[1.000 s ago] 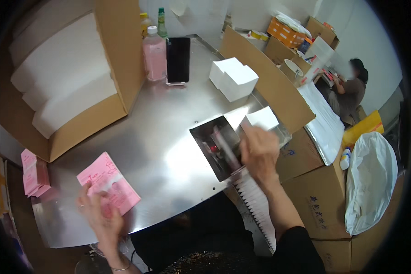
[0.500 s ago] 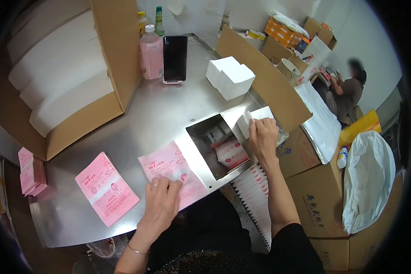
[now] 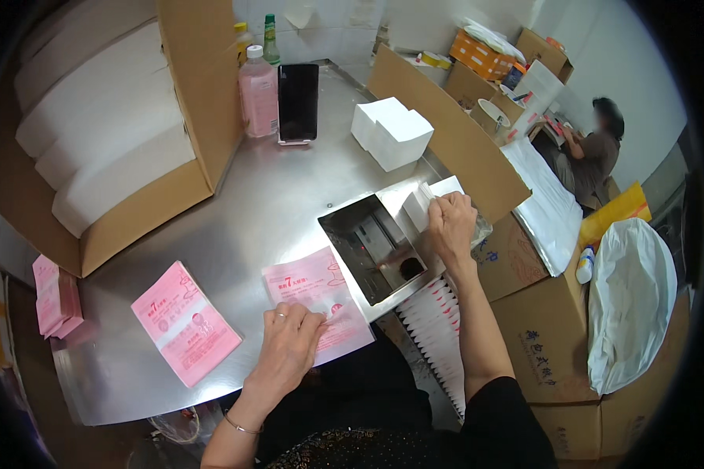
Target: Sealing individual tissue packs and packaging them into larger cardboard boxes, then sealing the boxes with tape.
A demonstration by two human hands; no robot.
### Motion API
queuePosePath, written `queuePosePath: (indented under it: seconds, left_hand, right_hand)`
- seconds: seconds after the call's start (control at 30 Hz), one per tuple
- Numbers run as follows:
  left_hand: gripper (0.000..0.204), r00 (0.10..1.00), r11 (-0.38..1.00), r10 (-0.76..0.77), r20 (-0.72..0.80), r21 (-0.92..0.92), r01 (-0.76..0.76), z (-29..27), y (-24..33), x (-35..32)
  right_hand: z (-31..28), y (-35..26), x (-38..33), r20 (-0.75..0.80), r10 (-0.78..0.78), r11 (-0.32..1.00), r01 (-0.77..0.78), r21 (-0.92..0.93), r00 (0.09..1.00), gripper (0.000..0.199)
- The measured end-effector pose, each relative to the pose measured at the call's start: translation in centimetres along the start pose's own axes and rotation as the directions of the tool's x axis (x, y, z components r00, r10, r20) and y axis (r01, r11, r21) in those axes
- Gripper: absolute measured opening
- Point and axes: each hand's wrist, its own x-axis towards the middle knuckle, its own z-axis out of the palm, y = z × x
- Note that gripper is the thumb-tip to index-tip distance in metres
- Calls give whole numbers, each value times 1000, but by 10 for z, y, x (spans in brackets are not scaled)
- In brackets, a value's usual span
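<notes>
Our left hand (image 3: 291,334) rests, fingers bent, on the flat rectangular pink plastic bag (image 3: 309,283) beneath it; whether it pinches, we cannot tell. Our right hand (image 3: 452,227) pinches a white rectangular paper stack (image 3: 417,209); light, even pressure should avoid creasing.

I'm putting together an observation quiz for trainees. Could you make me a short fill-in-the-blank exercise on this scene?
1. The left hand touches a printed sheet whose colour is ____.
2. In the picture, the right hand is on the ____ side of the rectangular opening.
3. The pink bottle beside the smartphone has a ____ cap.
4. The cardboard box holding white stacks stands toward the picture's ____ edge.

Missing words: pink; right; white; left.
</notes>
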Motion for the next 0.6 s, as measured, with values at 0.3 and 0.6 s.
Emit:
queuePosePath:
  seconds: [0.3,0.6]
  left_hand:
    - [30,999,999,26,37,-19,-25,4,0,-3]
    - [78,968,955,-213,-133,179,235,7,14,5]
  right_hand:
    - [-3,-33,-11,-165,-200,971,218,94,966,36]
    - [-14,-160,-59,443,-643,759,600,255,625,37]
